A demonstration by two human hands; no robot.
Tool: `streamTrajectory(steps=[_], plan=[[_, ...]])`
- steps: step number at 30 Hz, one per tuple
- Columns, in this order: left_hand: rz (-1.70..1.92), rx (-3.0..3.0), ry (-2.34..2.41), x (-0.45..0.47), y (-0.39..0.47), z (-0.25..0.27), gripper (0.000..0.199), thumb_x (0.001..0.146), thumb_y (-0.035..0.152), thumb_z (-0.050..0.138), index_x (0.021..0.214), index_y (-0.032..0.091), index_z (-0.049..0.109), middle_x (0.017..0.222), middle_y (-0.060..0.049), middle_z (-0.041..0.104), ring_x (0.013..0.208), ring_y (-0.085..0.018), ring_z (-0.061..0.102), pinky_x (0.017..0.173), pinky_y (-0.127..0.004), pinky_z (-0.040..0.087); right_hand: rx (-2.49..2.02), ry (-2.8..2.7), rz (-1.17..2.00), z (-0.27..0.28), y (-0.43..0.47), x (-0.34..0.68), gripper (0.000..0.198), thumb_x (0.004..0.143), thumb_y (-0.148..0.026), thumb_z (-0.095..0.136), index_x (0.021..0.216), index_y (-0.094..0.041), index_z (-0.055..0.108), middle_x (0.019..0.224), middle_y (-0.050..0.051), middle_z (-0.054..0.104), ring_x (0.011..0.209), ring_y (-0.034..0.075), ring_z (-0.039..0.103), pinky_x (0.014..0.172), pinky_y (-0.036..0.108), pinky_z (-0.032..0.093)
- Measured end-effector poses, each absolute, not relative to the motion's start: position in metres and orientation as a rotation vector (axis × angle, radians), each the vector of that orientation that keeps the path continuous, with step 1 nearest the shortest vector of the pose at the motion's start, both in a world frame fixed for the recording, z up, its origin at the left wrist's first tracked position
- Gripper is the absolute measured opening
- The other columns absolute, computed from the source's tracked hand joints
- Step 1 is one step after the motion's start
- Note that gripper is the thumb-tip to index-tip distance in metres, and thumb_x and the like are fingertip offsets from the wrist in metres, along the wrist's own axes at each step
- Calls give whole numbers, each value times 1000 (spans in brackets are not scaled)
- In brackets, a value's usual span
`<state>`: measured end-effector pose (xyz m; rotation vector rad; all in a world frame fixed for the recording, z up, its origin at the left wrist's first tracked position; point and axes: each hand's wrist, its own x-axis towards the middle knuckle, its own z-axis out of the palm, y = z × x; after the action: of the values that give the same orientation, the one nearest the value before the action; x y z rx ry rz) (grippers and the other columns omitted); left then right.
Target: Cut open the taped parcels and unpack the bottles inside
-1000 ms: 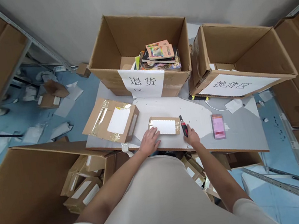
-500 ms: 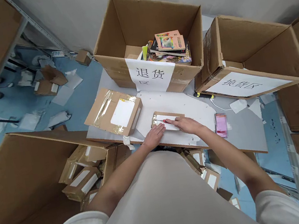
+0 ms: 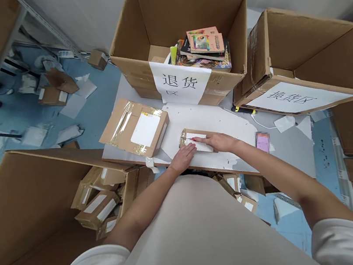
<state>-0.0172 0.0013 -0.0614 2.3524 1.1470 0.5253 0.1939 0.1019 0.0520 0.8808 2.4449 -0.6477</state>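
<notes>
A small cardboard box (image 3: 207,131) with brown tape and a white label lies flat at the table's front edge. My left hand (image 3: 183,158) rests on its near left corner, fingers stretched out over the label. In my closed right hand (image 3: 219,142) is a box cutter (image 3: 193,139); a red part and a thin blade show, pointing left over the label near the taped end. The fingers hide most of its handle. To the left sits a larger taped cardboard box (image 3: 122,129) with a white label.
At the back stand two big open cartons with paper signs, one holding books (image 3: 205,48), the other a right-hand carton (image 3: 284,52). A yellow-black tool (image 3: 242,110) and a pink phone-like item (image 3: 263,142) lie at right. Lower left, a large carton (image 3: 41,206) holds several parcels.
The view has shifted slightly. The box cutter's visible tip has moved a little toward the taped left end and far side of the small box. My left hand stays on the box.
</notes>
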Motion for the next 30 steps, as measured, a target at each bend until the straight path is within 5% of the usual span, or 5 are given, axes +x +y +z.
streamTrajectory(steps=[12,26,30], plan=[[529,2360,1177,-16,0,-69,45,91,7,34,134,15,44,137,-15,50,137,-24,34,110,-50,34,936,2330,-501,71,86,237,81,79,1,36,146,-41,19,105,8,61,80,20,64,64,27,39],[408,2425,1200,-16,0,-64,58,83,1,30,138,14,40,139,-14,49,136,-23,35,110,-47,33,1183,2238,-448,94,52,318,81,75,2,39,142,-43,32,87,7,62,65,18,62,61,28,40],[360,2417,1256,-11,0,-50,52,85,7,35,135,17,45,136,-13,52,132,-24,42,107,-46,35,1461,2241,-657,94,28,372,66,82,-10,43,140,-41,37,82,5,63,65,17,60,63,29,43]])
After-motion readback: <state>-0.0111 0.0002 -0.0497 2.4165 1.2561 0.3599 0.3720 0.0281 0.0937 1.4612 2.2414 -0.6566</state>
